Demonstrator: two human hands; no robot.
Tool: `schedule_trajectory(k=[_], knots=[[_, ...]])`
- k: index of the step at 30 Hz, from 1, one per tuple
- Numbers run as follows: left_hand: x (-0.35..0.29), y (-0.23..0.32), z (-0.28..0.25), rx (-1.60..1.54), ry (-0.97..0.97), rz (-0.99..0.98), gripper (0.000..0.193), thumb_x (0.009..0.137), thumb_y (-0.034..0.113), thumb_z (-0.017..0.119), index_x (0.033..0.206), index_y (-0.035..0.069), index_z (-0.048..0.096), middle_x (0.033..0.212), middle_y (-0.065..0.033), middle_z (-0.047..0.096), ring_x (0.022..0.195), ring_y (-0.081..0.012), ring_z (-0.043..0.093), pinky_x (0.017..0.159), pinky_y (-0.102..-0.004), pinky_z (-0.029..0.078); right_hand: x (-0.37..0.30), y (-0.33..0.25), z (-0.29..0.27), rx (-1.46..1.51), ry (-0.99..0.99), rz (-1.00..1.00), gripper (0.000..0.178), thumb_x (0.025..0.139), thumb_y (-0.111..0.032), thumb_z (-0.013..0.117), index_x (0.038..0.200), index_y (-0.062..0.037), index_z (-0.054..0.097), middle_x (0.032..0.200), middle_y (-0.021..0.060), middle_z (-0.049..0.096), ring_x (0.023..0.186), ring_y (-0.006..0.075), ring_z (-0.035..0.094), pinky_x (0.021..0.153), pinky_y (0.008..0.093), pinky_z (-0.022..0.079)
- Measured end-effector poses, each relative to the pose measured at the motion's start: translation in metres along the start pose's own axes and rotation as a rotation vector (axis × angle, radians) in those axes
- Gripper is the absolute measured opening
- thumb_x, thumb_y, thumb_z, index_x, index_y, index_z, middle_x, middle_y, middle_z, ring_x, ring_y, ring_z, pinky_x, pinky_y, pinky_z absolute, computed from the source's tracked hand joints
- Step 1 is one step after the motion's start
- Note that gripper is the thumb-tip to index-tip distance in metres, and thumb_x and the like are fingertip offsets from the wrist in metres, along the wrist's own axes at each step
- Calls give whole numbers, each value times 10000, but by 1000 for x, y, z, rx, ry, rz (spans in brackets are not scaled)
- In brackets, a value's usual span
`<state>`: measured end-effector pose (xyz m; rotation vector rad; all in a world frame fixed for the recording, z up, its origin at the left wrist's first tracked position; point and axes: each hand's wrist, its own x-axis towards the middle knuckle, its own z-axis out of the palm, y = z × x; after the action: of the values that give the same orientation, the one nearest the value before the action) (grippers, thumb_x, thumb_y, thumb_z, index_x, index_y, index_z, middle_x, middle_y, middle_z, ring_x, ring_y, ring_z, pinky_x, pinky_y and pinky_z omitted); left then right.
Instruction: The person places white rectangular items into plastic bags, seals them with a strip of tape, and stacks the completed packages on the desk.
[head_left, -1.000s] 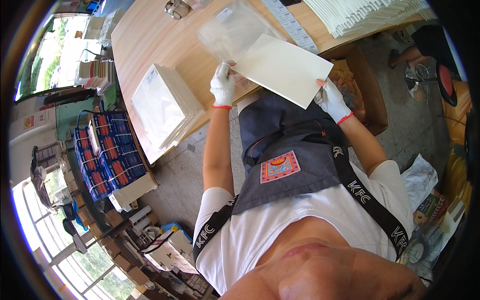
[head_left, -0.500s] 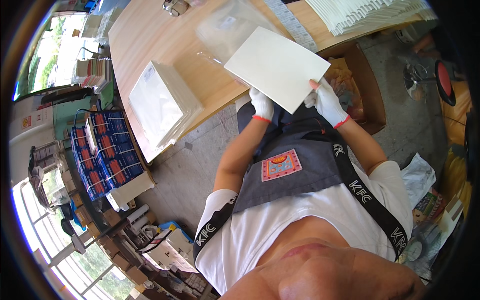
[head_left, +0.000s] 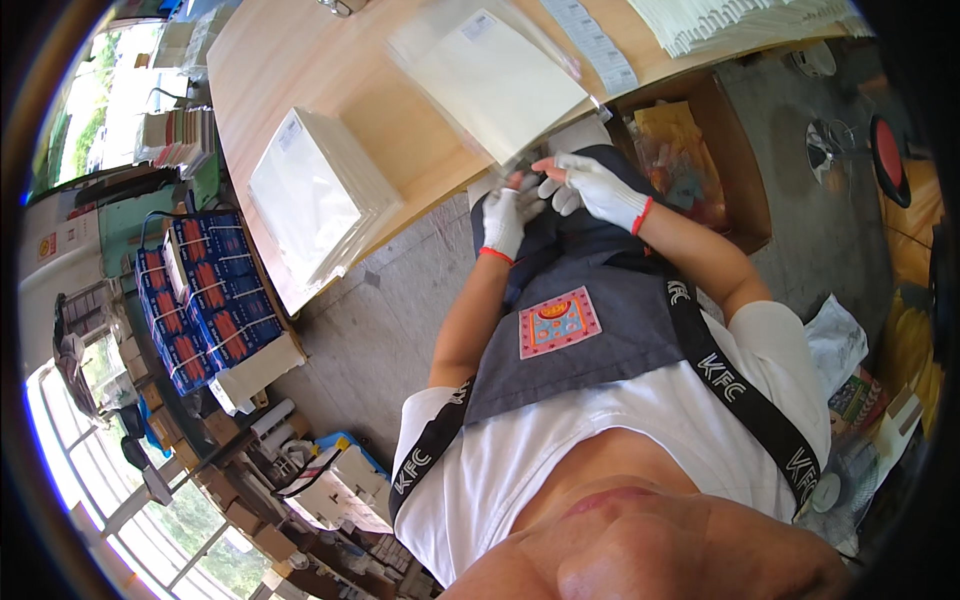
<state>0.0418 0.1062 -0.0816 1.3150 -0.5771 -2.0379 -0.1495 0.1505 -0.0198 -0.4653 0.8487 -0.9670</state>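
The board [head_left: 497, 88] is lying lengthwise far-left to near-right, just beyond left hand [head_left: 508, 215] and right hand [head_left: 595, 188]; finger grip unclear.

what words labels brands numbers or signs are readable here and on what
Black straps: bold white letters, readable, not copied here.
Patch on the apron: lettering too small.
Stack label: too small.
Label at far end of cream sheet: too small.
Label strip: too small.
Blue packs: print too small.
Wall sign: too small.

Wooden table [head_left: 290, 60] with bagged stack [head_left: 305, 195], bagged board [head_left: 500, 88], label strip [head_left: 592, 45], white pile [head_left: 725, 20].
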Motion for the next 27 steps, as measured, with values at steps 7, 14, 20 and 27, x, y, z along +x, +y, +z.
schedule_trajectory(k=[7, 14, 20, 27], knots=[[-18, 33, -10, 259, 49, 93, 235, 910, 195, 547, 1016, -13, 573, 903, -120, 665, 731, -204, 658, 625, -315, 559, 47, -4, 20, -1528, 102, -571, 148, 858, -277, 552, 948, -161, 577, 575, 79, 580, 565, 226, 617, 491, 374, 455], [-15, 32, -19, 268, 44, 133, 228, 888, 179, 569, 949, -38, 604, 821, -136, 662, 654, -204, 657, 572, -296, 558, 63, 2, 41, -1927, 61, -615, 177, 800, -273, 595, 847, -117, 525, 608, 84, 610, 582, 261, 634, 491, 403, 487], [-19, 21, -15, 169, 64, 118, 217, 886, 176, 571, 903, -35, 618, 848, -149, 670, 668, -177, 654, 586, -286, 554, 21, -35, -19, -338, 126, -102, 143, 795, -85, 599, 928, -38, 576, 736, 30, 611, 538, 119, 570, 469, 243, 455], [-22, 24, -37, 564, 100, 436, 152, 882, 163, 596, 922, 18, 622, 822, -95, 672, 626, -159, 616, 583, -280, 504, -139, -22, -274, -2236, 310, 679, 317, 853, -286, 571, 999, -7, 615, 1082, 216, 604, 995, 286, 606, 819, 396, 483]])
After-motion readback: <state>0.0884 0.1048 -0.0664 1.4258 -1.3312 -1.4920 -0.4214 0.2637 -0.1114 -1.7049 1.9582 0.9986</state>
